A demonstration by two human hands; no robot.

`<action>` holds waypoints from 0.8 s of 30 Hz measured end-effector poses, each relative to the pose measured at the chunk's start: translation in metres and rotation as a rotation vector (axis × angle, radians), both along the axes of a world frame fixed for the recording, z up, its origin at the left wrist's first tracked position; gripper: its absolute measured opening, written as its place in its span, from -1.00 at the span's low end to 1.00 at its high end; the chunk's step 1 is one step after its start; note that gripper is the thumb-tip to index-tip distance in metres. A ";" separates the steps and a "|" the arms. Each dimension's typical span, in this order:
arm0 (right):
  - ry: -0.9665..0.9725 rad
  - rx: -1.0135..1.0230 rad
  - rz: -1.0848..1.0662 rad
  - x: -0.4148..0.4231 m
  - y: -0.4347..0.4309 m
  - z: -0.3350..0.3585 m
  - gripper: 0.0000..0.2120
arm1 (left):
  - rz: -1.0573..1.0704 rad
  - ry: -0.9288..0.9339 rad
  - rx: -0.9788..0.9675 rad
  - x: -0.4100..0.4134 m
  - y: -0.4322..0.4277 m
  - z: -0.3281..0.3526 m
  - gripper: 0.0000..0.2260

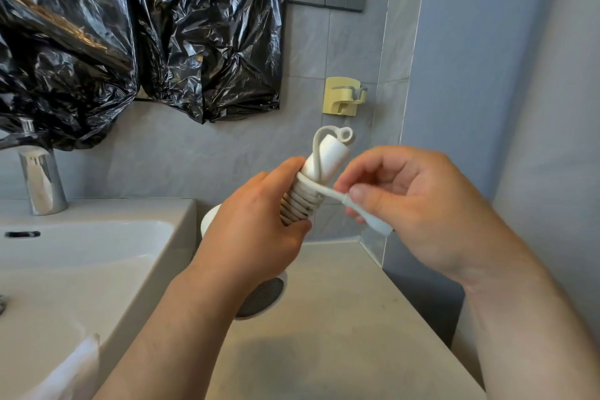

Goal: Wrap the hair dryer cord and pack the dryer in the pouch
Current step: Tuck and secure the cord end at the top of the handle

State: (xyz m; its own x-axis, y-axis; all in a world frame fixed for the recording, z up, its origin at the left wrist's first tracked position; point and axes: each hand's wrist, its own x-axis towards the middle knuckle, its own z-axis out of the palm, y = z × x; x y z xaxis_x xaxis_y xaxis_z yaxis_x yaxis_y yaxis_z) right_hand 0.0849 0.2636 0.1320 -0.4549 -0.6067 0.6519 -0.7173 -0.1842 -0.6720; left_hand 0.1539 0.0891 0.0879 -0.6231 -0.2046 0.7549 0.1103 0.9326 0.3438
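L hand (256, 230) – wht cord (300, 204), tight ribbed coils

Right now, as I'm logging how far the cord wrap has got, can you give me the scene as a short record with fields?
holding: left hand grips the handle of the white plastic hair dryer, handle end up
cord: white cord, several turns coiled round the handle
feeding: right hand pinches the cord's free end beside the plug
dryer head: grey mesh grille low, over the beige countertop
pouch: not in view
around: white sink, chrome tap, yellow plastic wall hook
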 end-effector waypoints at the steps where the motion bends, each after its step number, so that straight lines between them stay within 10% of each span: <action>1: -0.009 -0.094 -0.014 0.001 -0.001 0.001 -0.78 | 0.003 -0.019 -0.005 0.001 0.000 0.000 -0.39; 12: 0.221 -0.252 -0.530 -0.007 -0.007 -0.005 -0.92 | 0.030 -0.011 -0.297 0.001 0.019 -0.005 0.05; 19: 0.405 -0.243 -0.630 -0.007 -0.015 -0.010 -0.89 | 0.091 -0.052 -0.297 0.000 0.019 -0.004 -0.33; 24: 0.131 -0.301 -0.675 -0.018 -0.014 -0.008 -0.84 | 0.052 -0.057 -0.139 0.000 0.020 -0.005 -0.48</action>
